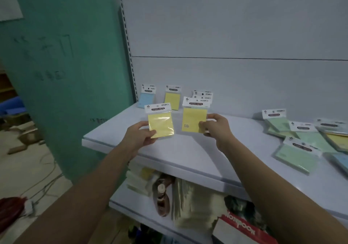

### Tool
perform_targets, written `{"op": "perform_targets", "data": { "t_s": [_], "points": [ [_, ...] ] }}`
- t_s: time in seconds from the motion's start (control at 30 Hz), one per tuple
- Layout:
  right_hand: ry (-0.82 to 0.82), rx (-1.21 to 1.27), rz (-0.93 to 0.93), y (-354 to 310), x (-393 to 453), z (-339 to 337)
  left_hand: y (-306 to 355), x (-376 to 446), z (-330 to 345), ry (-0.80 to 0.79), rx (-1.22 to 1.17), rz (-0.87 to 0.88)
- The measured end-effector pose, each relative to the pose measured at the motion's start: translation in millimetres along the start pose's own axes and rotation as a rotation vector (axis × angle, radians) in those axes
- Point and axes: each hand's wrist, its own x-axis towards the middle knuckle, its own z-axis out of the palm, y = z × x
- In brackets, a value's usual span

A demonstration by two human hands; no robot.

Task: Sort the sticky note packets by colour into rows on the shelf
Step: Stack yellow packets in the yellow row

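My left hand (140, 135) pinches a yellow sticky note packet (160, 121) by its lower left corner, held above the white shelf (188, 149). My right hand (214, 127) grips a second yellow packet (193, 117) by its right edge, with further packets stacked behind it (204, 95). Against the back panel lean a blue packet (147, 97) and another yellow packet (172, 98). At the right of the shelf lies a loose heap of green packets (295, 149), with a yellow one (337, 139) and a blue one (340, 160) among them.
The shelf's front edge runs diagonally below my hands. A lower shelf (143, 202) holds plastic-wrapped stationery and a red notebook pack (243, 228). A green pillar (66, 74) stands to the left, with cables on the floor (43, 183).
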Motion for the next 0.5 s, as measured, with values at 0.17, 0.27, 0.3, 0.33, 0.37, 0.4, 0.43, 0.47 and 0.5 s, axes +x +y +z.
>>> {"op": "perform_targets", "data": {
  "t_s": [0.17, 0.27, 0.3, 0.33, 0.37, 0.4, 0.43, 0.47, 0.5],
  "points": [
    [0.018, -0.054, -0.007, -1.0, 57.6, 32.1, -2.0, 57.0, -14.4, 0.02, -0.002, -0.03],
    [0.045, -0.113, -0.049, -0.7, 86.8, 54.4, 3.0, 86.8, -28.6, 0.015, -0.014, -0.018],
    [0.05, -0.126, -0.054, -0.5, 94.7, 62.4, 6.7, 95.9, -33.6, 0.014, -0.014, -0.009],
    [0.052, -0.143, -0.06, -0.1, 101.2, 70.1, 9.9, 105.4, -38.0, 0.013, -0.021, -0.001],
    [0.057, -0.161, -0.072, 0.6, 107.2, 77.6, 12.3, 114.7, -41.4, 0.006, -0.035, 0.005],
    [0.066, -0.177, -0.085, 1.5, 113.4, 84.8, 14.3, 124.1, -44.2, -0.005, -0.047, 0.011],
    [0.08, -0.195, -0.094, 2.8, 119.1, 91.5, 16.0, 132.9, -46.4, -0.022, -0.052, 0.016],
    [0.099, -0.215, -0.098, 3.7, 123.4, 97.9, 17.0, 141.6, -47.9, -0.04, -0.051, 0.02],
    [0.122, -0.236, -0.095, 5.2, 127.2, 103.7, 17.7, 149.6, -49.1, -0.058, -0.05, 0.025]
  ]
}}
